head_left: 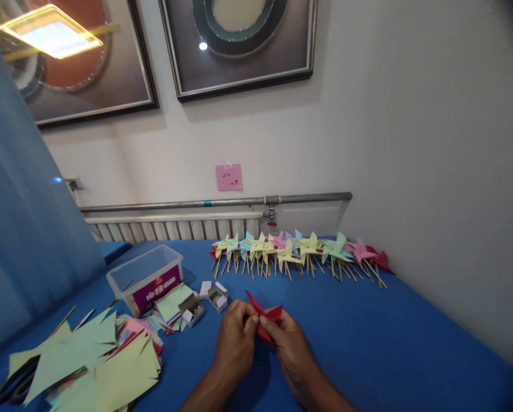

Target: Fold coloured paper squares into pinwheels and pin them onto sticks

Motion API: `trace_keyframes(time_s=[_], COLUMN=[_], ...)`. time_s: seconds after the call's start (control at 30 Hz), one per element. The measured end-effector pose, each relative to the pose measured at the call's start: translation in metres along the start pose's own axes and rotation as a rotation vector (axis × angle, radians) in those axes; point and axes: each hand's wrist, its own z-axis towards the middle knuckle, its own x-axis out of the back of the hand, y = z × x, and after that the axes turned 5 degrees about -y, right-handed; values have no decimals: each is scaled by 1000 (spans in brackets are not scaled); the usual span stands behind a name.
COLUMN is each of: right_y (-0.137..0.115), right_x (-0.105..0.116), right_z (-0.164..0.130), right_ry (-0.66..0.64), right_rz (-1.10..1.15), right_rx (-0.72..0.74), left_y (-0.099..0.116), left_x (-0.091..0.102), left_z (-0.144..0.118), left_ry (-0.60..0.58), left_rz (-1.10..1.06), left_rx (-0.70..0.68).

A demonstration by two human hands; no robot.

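A piece of red paper [275,312], partly folded into pinwheel blades, is held up above the blue table between both hands. My left hand [238,331] pinches its left side, thumb and fingers closed near the middle. On the other side, my right hand [289,337] grips the paper with the thumb on top and fingers behind. The centre of the paper is largely covered by the thumbs. Just beyond the left hand lie two small opened boxes: a white one [218,296] and a grey one [191,309] with small bits in it.
Finished paper pinwheels on sticks [285,252] lie in a row along the table's back edge [196,243]. A clear plastic tub [144,274] stands at left. Cut paper sheets [127,375] and black-handled scissors [14,386] lie front left. A blue curtain [28,217] hangs at left.
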Motion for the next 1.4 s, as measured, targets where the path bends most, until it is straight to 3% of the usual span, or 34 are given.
trace_keyframes(time_s=[0.53,0.8,1.07,1.4], right_y=[3,2,6,1], right_x=[3,12,13,11], right_z=[6,14,14,13], right_ry=[-35,51,-2,-40], right_rz=[-42,-99,-141,-145], right_rx=[-8,16,6,-21], left_y=[-3,-12,-16,-16], left_x=[-4,-7,-3,0], left_z=[0,6,14,13], left_ry=[64,136,-17,-37], left_rz=[8,-296,-539,-559], left_rx=[40,180,280,299])
